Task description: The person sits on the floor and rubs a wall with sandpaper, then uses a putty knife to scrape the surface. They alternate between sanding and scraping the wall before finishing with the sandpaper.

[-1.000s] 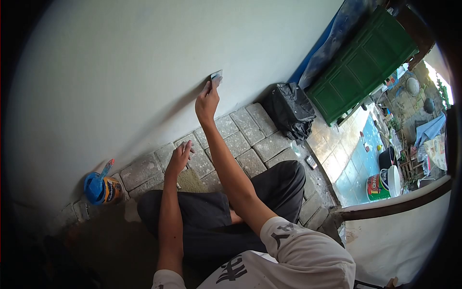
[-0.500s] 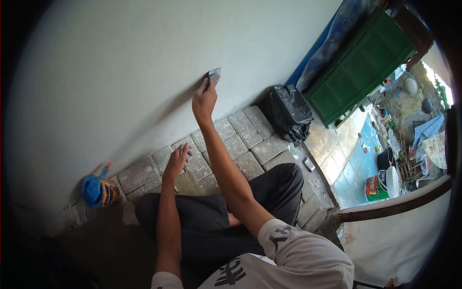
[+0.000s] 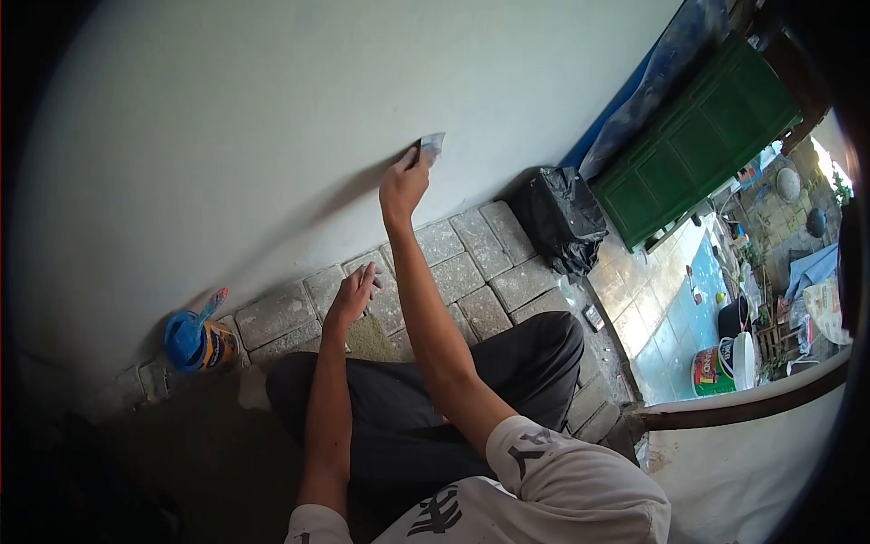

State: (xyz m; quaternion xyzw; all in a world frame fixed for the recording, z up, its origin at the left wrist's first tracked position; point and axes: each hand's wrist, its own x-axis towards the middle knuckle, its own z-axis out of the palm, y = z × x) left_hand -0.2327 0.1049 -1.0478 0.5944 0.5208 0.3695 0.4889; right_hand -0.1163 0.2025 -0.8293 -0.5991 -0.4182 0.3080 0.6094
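Observation:
My right hand is closed around a small putty knife, its grey blade smeared with white and lying against the pale wall. Fingers cover most of the handle. My left hand hovers over the grey paving blocks beside my knee, fingers loosely apart and nothing visible in them. To its left, at the foot of the wall, stands a yellow-and-dark can with blue plastic over its rim and a paint-marked handle sticking up.
A black plastic bag sits by the wall on the right. Beyond it a green panelled door leans at a slant. A paint bucket and a dark pail stand on the tiles, near a raised brown edge.
My right hand and the putty knife have slid a little to the right along the wall. The whole view has also shifted slightly. My left hand stays near the knee.

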